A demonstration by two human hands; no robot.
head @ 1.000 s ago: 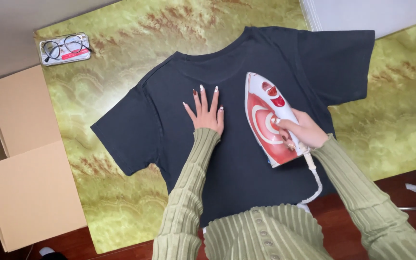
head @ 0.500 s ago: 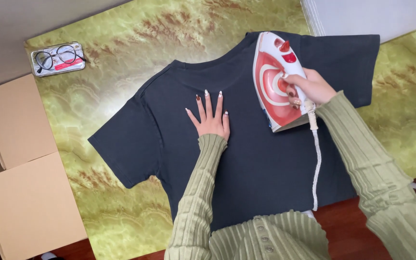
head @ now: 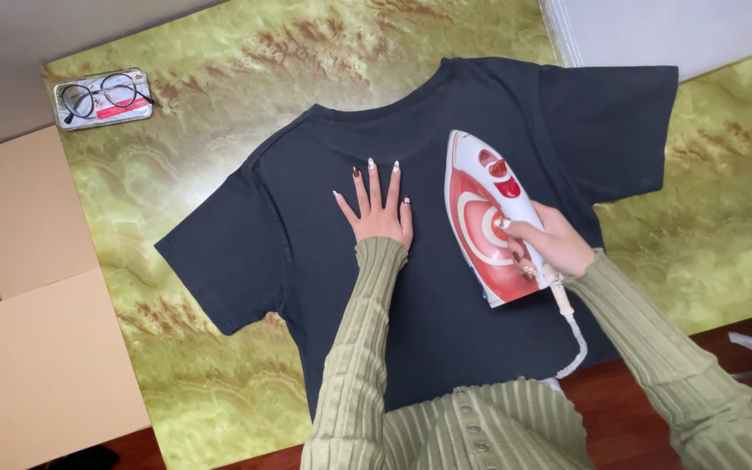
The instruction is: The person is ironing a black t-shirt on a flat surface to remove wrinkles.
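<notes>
A dark T-shirt [head: 428, 261] lies spread flat, back side up, across a worktop [head: 219, 113] covered in a green and brown marbled pattern; its neckline points away from the person and its 2 sleeves are laid out to either side. Everything else is placed relative to this shirt.

The left hand [head: 380, 204] lies palm down on the shirt's upper middle, just below the neckline, fingers spread wide and gripping nothing. Judging by that flat press, it pins the fabric so it does not slide or bunch.

The right hand [head: 550, 248] is closed around the handle of a red and white iron [head: 489, 218], which sits soleplate down on the shirt's right half, tip pointing toward the shoulder. The iron is near the left hand but not touching it, a gap that keeps the fingers away from the hot plate. Its white cord [head: 572, 335] trails back off the shirt's hem toward the person, clear of the cloth.

Well beyond the shirt's left sleeve, a pair of glasses [head: 102, 91] rests on a small case at the worktop's far corner, and cardboard boxes [head: 36, 331] stand off the worktop's edge on the same side.
</notes>
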